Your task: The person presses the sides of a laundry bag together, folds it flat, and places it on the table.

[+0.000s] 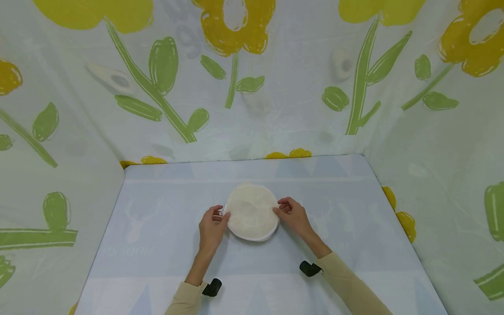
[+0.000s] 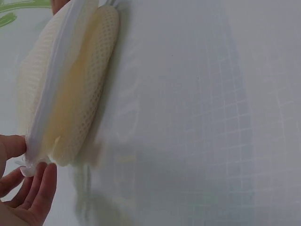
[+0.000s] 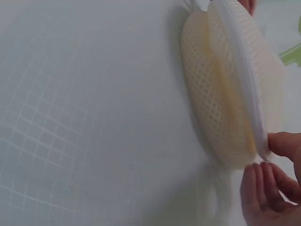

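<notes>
Head view showed a pale blue patterned worktop [image 1: 157, 245] enclosed by white fabric walls printed with yellow flowers and green leaves [image 1: 252, 78]. At its centre lay a round cream mesh pouch with a white zipper rim [image 1: 252, 212], domed and lightly padded. The left hand [image 1: 211, 227] pinched its left edge, the right hand [image 1: 293, 216] its right edge, fingers [image 3: 282, 143] curled on the rim.

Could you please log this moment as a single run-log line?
left hand: pinches mesh pouch left edge | right hand: pinches right edge | pouch: on table
</notes>
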`<action>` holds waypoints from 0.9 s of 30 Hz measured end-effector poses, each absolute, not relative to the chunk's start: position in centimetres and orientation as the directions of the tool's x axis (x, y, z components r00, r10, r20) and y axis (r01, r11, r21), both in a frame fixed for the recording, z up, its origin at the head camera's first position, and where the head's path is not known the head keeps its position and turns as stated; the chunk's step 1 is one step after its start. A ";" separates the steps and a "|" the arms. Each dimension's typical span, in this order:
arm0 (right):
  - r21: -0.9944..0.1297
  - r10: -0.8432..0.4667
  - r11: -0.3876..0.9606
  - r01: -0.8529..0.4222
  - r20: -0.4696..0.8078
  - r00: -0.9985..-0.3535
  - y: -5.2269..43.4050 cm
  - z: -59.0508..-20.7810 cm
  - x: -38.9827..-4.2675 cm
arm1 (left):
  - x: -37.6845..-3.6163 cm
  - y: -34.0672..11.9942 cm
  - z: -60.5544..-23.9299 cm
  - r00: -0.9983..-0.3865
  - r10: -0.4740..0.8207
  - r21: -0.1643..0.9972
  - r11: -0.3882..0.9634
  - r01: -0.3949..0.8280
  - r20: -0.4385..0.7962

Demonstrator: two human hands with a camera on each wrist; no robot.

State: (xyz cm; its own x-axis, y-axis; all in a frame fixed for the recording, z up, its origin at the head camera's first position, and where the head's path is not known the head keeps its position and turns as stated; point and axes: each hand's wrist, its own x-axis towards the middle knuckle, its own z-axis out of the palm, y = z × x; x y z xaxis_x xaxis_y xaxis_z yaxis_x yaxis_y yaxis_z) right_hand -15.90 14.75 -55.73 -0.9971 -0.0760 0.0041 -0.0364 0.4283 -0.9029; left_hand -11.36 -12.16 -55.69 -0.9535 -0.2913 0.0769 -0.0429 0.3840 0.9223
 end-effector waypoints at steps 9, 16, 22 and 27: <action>-0.749 -0.249 0.508 -0.425 0.345 -0.905 14.5 -56.1 -16.0 | -11.0 -11.7 -55.7 -0.853 -0.030 0.592 0.732 0.336 0.522; -0.607 -0.461 0.492 -0.624 0.426 -0.778 14.6 -56.5 -16.0 | -11.3 -11.6 -55.7 -0.779 0.147 0.475 0.719 0.508 0.609; -0.514 -0.552 0.469 -0.718 0.464 -0.693 14.6 -57.0 -16.2 | -11.3 -11.4 -55.7 -0.789 0.210 0.456 0.718 0.525 0.577; -0.441 -0.589 0.468 -0.766 0.491 -0.642 14.6 -57.1 -16.2 | -11.2 -11.2 -55.8 -0.787 0.244 0.441 0.717 0.540 0.566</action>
State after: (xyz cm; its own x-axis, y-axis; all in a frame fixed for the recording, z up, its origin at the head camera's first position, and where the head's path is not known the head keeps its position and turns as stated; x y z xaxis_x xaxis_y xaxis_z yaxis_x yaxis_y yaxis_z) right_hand -16.24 14.62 -57.10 -0.6419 -0.5886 0.4914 -0.7662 0.4676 -0.4408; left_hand -11.23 -11.22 -55.84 -0.7871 0.2444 0.5663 0.5400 0.7167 0.4413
